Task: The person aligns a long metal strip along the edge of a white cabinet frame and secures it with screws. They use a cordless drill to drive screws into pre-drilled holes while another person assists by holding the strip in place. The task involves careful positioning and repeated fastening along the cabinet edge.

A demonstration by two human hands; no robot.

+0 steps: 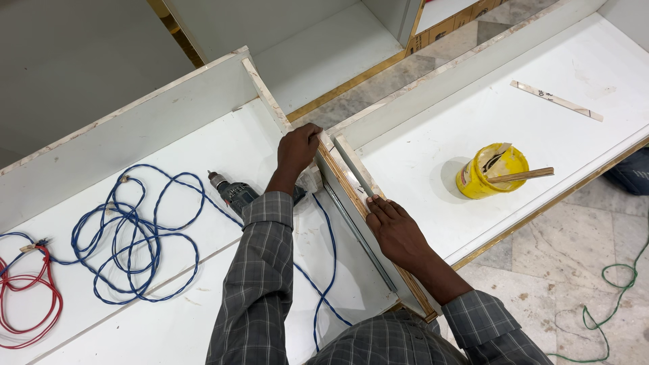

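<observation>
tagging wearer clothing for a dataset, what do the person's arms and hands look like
Both arms wear long sleeves of a grey shirt with a thin light plaid check and buttoned cuffs at the wrists. The left hand and right hand are bare: no gloves, rings or watch visible.

matt white laminate panel [203, 155], raw wood edge [345, 182], glossy plastic tub [490, 172]
</observation>
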